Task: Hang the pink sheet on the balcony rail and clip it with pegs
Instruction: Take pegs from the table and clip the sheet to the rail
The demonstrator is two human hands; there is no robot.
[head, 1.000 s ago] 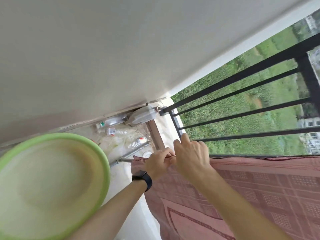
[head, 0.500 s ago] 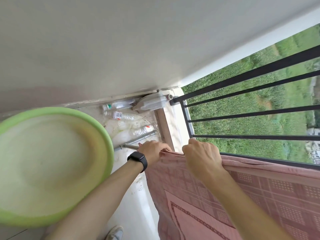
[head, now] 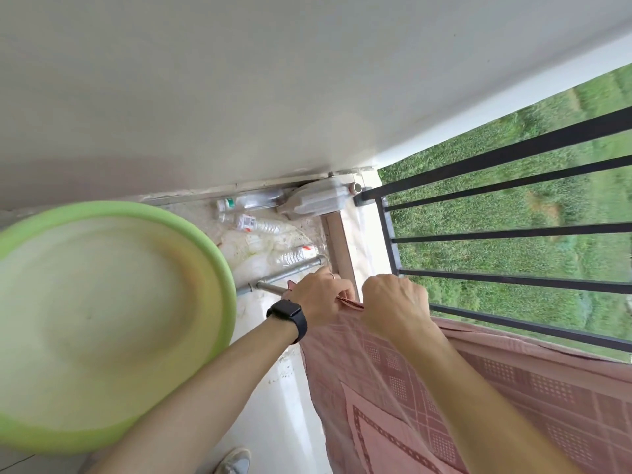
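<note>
At rail point(head: 513, 285), both hands point(head: 393, 302) on pink sheet point(head: 478, 388) edge.

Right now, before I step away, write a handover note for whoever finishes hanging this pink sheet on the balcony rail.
Left hand, wearing a black watch: pinches the pink patterned fabric sheet at its end.
Right hand: grips the sheet's top edge beside it.
Sheet: draped along the black metal balcony rail, hanging on the balcony side.
Done: sheet hung.
To do: clip it; no pegs in view.
</note>
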